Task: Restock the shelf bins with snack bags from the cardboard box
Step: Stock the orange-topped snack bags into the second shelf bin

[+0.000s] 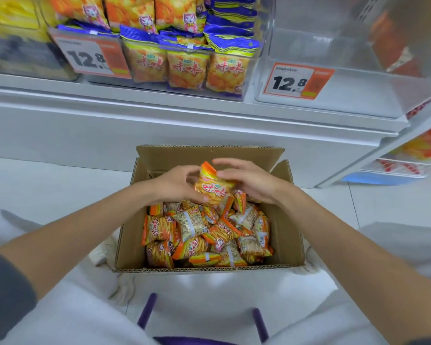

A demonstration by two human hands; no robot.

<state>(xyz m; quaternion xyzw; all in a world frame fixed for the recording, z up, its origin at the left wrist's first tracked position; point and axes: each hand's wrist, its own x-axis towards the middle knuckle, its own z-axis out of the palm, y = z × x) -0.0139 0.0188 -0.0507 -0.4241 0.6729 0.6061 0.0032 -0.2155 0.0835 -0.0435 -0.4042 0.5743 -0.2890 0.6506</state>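
Observation:
An open cardboard box (132,247) stands on the floor in front of me, holding several small orange snack bags (199,235). Over the far end of the box, my left hand (177,185) and my right hand (249,180) hold one orange snack bag (212,185) upright between them, fingers curled round its sides. On the shelf above, a clear bin (316,53) at the right stands nearly bare, while the bin to its left (184,63) holds several orange and blue bags.
The white shelf edge (184,105) runs across above the box. Price tags reading 12.8 (296,80) hang on the bin fronts. A purple stool frame (147,312) sits between my knees. More shelving with orange packs (421,145) stands at the right.

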